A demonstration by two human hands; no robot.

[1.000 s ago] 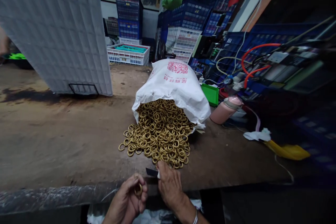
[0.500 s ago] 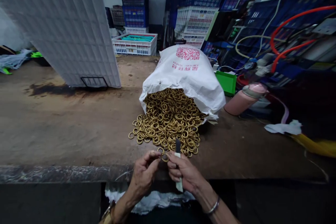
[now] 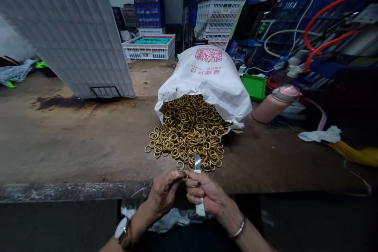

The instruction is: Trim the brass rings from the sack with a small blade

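A brass-coloured ring (image 3: 186, 175) is pinched between the thumb and fingertips of my left hand (image 3: 163, 191), just over the table's front edge. My right hand (image 3: 208, 195) is closed around the pale handle of a small knife (image 3: 200, 208), blade pointing away from me. Its thumb and forefinger meet the same ring from the right. One loose ring (image 3: 180, 165) lies just beyond my left fingertips. Past both hands, a heap of similar rings (image 3: 189, 138) spills from the mouth of a white woven sack (image 3: 203, 76) with red print.
A tall grey ribbed panel (image 3: 88, 47) stands on the wooden table (image 3: 73, 141) at left. To the sack's right are a green tray (image 3: 254, 87) and a pink bottle (image 3: 276, 104). A white crate (image 3: 149, 51) sits behind, near stacked blue crates (image 3: 149, 15).
My left wrist has turned, so its watch face shows. The held ring is more covered by my left fingers, and the knife blade now catches the light. The view has shifted slightly.
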